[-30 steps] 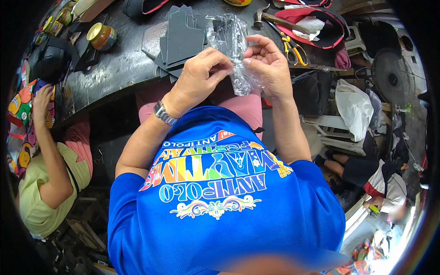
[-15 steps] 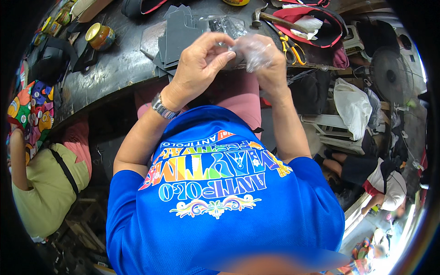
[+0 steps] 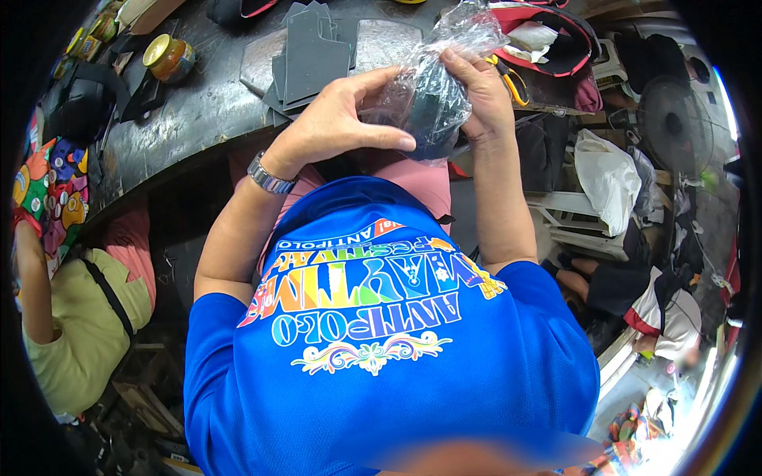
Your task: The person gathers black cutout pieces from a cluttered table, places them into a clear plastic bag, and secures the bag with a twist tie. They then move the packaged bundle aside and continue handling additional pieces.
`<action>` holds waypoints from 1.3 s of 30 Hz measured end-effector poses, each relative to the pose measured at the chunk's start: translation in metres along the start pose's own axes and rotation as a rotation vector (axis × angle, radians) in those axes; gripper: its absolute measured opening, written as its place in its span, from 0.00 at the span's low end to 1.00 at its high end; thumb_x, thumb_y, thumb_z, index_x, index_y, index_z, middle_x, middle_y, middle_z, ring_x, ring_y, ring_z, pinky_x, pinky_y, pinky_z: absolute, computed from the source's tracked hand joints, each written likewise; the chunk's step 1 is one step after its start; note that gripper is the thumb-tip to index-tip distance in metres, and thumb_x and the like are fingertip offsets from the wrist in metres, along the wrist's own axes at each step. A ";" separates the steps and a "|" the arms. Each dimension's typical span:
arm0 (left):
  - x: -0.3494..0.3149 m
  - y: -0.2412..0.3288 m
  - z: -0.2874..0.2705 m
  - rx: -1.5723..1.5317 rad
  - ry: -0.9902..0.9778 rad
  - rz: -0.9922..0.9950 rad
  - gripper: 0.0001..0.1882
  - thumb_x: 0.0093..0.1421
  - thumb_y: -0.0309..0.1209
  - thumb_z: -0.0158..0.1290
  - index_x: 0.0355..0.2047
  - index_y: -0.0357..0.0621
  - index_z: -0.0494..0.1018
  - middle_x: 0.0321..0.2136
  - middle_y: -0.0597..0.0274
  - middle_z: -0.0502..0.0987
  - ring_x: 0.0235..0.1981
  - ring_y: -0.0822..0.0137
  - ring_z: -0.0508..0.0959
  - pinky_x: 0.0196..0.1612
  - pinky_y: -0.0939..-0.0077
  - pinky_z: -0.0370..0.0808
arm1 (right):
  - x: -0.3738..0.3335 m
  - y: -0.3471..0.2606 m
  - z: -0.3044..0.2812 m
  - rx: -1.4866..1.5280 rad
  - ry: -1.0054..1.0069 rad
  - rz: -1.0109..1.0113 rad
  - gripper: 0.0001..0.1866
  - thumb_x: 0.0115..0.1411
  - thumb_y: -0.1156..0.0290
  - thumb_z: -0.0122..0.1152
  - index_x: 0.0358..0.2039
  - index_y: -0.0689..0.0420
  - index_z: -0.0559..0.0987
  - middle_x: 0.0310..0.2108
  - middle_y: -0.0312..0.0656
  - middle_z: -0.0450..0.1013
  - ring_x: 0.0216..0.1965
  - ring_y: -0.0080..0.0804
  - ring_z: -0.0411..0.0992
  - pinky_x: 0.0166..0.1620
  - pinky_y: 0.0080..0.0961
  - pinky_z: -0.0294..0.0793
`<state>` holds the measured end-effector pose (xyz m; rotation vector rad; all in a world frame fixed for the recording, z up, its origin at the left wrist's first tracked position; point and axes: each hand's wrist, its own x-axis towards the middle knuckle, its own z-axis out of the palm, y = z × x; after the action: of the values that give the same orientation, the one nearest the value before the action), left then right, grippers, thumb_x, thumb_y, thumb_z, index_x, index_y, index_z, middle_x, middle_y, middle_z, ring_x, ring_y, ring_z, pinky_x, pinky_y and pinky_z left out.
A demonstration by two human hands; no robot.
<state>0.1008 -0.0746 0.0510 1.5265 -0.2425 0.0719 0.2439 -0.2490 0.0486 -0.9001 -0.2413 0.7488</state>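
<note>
Head view: clear plastic bag (image 3: 468, 33) held up over the near edge of the bench (image 3: 214, 99), in front of me, a dark item (image 3: 435, 119) inside; its exact kind cannot be made out through the creased film. My right hand (image 3: 482, 91) is clamped on the bag's right side, thumb against the bunched plastic. My left hand (image 3: 349, 119) is at the bag's left side, thumb and fingers apart; the fingers reach behind the film, the thumb lies along the near side. Cannot tell whether the hidden fingertips press on it. Metal-banded watch (image 3: 270, 175) on my left wrist.

On the bench, just left of the bag: dark grey flat pieces (image 3: 313, 70), stacked unevenly, lying across a smooth grey slab (image 3: 389, 45). Farther left, a yellow-lidded jar (image 3: 168, 58), tilted over. Right of my right hand, yellow-handled scissors (image 3: 514, 83), partly hidden. Beyond them, a black piece with red edging (image 3: 583, 55), white paper (image 3: 532, 41) lying within its curve.

Off the bench, right: white sack (image 3: 607, 170), standing fan (image 3: 675, 123). Left: co-worker in a pale yellow top (image 3: 83, 333), one arm by a bright multicoloured cloth (image 3: 59, 186).
</note>
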 end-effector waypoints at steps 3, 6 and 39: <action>-0.001 -0.001 0.000 0.066 0.019 -0.067 0.37 0.51 0.30 0.67 0.60 0.31 0.64 0.47 0.60 0.75 0.47 0.73 0.74 0.54 0.76 0.71 | -0.001 0.004 0.000 -0.008 0.018 -0.011 0.07 0.60 0.76 0.62 0.38 0.63 0.80 0.34 0.42 0.79 0.34 0.28 0.78 0.40 0.23 0.80; 0.001 -0.003 -0.002 0.021 0.035 -0.124 0.35 0.51 0.30 0.67 0.58 0.33 0.67 0.43 0.66 0.76 0.42 0.77 0.74 0.49 0.80 0.72 | -0.001 0.004 0.000 -0.037 0.076 -0.065 0.06 0.61 0.76 0.62 0.38 0.63 0.80 0.35 0.42 0.79 0.34 0.28 0.78 0.40 0.23 0.79; -0.024 -0.020 0.004 -0.425 -0.126 -0.345 0.34 0.54 0.21 0.62 0.61 0.31 0.62 0.52 0.57 0.74 0.51 0.71 0.73 0.57 0.73 0.69 | -0.022 0.000 0.001 -0.138 -0.040 0.066 0.30 0.53 0.77 0.68 0.57 0.60 0.69 0.45 0.43 0.76 0.44 0.29 0.76 0.48 0.24 0.76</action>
<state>0.0813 -0.0766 0.0267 1.1303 -0.0833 -0.3319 0.2273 -0.2639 0.0515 -1.0281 -0.3029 0.8192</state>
